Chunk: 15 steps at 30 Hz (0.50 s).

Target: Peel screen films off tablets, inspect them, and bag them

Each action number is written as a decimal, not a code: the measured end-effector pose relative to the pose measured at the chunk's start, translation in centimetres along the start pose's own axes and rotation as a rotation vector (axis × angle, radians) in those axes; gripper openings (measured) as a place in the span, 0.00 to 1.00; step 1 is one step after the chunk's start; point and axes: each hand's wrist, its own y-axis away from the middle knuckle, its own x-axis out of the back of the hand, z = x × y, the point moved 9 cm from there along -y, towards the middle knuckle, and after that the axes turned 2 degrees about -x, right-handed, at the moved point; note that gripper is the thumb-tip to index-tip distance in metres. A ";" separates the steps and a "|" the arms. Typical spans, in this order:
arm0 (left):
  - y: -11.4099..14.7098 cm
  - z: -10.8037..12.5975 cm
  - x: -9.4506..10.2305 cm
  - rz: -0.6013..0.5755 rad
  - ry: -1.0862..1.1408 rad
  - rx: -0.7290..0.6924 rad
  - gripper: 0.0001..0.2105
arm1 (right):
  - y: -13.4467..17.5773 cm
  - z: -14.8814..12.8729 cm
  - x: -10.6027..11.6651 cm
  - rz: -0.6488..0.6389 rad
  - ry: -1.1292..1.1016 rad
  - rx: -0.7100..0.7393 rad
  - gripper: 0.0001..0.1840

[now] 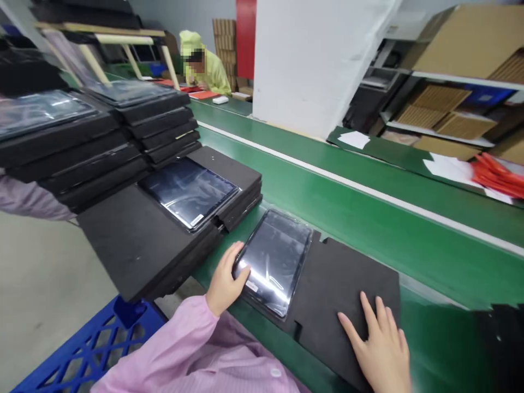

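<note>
A tablet [273, 261] in clear film lies screen up at the left part of a black foam sheet [347, 289] with notched edges, on the green belt. My left hand [227, 281] grips the tablet's left edge, thumb over its front near a small white label and fingers along the side; the undersides of those fingers are hidden. Flat on the foam's right part, my right hand [380, 344] has its fingers spread and holds nothing. Left of my left hand, a second wrapped tablet [192, 191] rests on a stack of black foam pieces [135, 234].
Taller foam stacks [159, 125] stand at the left, topped with wrapped tablets. A blue plastic crate [94, 349] sits below. A grey-purple sleeve [33, 196] reaches in at the left. A person in yellow [213, 71] works across the belt [360, 202]. Red bags [499, 174] lie at the far right.
</note>
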 end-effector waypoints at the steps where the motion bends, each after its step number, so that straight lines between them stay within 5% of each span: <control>1: -0.9 1.9 1.4 0.059 -0.050 -0.143 0.19 | -0.3 0.3 -0.1 -0.010 0.001 -0.009 0.47; 2: -1.6 3.6 3.3 0.157 -0.129 -0.261 0.17 | -0.5 0.5 -0.2 -0.021 0.002 -0.014 0.47; 4: -3.1 4.5 7.4 0.317 -0.371 -0.274 0.16 | -0.5 0.8 -0.3 -0.034 0.001 -0.016 0.46; 9: -5.5 -1.1 12.9 0.005 -0.810 0.129 0.33 | -1.5 2.2 0.2 -0.151 -0.006 -0.004 0.45; 11: -4.8 -2.2 15.6 0.000 -0.812 0.177 0.38 | -3.1 2.0 1.1 -0.274 -0.007 -0.040 0.45; 13: -3.4 -3.1 19.1 0.130 -0.791 0.257 0.43 | -5.2 -0.4 3.0 -0.360 -0.027 -0.029 0.43; 15: -1.3 -5.4 22.2 0.256 -0.744 0.427 0.49 | -7.8 -6.6 6.5 -0.282 -0.089 0.136 0.39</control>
